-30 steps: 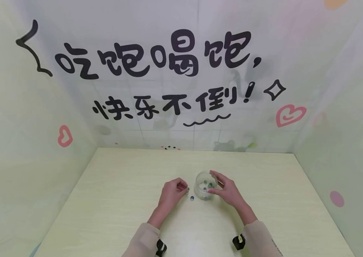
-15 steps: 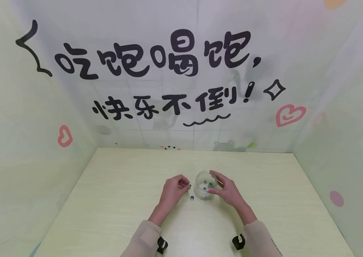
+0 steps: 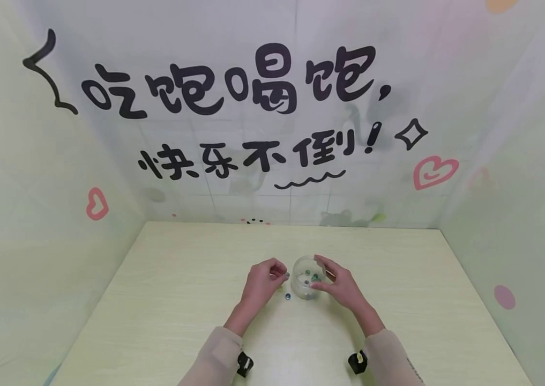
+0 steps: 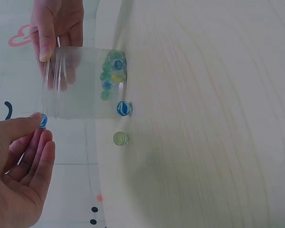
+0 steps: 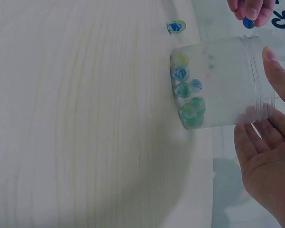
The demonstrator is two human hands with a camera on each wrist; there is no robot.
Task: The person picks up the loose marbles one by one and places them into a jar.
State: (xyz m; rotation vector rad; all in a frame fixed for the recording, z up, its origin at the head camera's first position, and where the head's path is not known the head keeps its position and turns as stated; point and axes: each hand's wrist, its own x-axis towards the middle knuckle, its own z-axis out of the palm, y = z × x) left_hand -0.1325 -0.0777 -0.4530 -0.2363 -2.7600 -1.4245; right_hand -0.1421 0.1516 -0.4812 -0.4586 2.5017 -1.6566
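Observation:
A clear plastic jar [image 5: 230, 90] stands upright on the table, with several green, blue and yellow marbles [image 5: 192, 111] at its bottom. My right hand [image 3: 342, 287] grips the jar near its mouth, thumb on one side and fingers on the other. Between thumb and fingertip, my left hand [image 3: 263, 281] pinches a blue marble [image 4: 43, 120], raised to rim height just left of the jar. On the tabletop beside the jar's base lie a blue-and-white swirled marble [image 4: 123, 108] and a yellow-green marble [image 4: 120, 138], apart from each other.
The pale wood-grain table [image 3: 180, 300] reaches back to a printed cloth backdrop [image 3: 253, 206] with black lettering. Cloth walls also enclose the left and right sides. Black devices sit at both wrists, by the beige sleeves [image 3: 388, 354].
My left hand has risen from the tabletop with the blue marble and moved slightly away and right, towards the jar's mouth. The yellow-green marble now shows below it. My right hand and jar stay put.

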